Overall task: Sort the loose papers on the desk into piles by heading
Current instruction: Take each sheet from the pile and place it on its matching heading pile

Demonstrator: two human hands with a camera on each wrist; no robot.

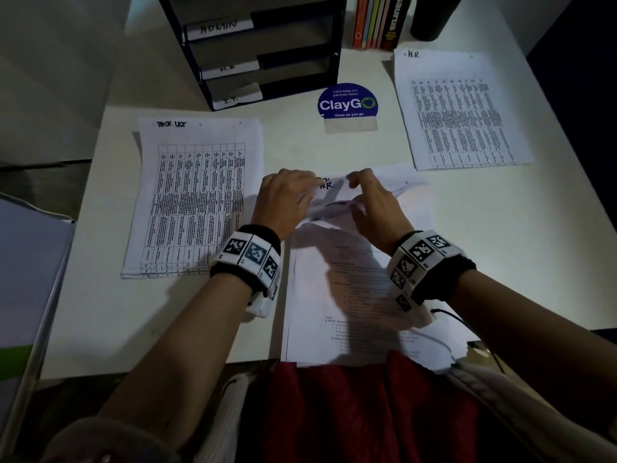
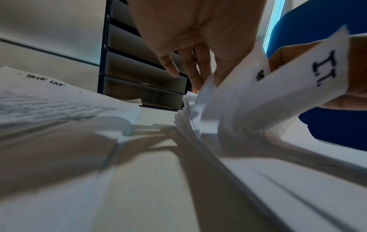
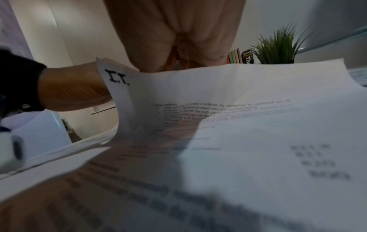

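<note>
Loose papers (image 1: pixel 360 295) lay stacked at six o'clock on the desk (image 1: pixel 300 148); left hand (image 1: pixel 283 198) and right hand (image 1: pixel 374 202) pinched their limp, slippery top corners, best peeled singly there.

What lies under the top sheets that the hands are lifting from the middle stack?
Under the lifted sheets, held by the left hand and right hand, a sheet headed H.R. shows. The rest of the middle stack is covered.
</note>
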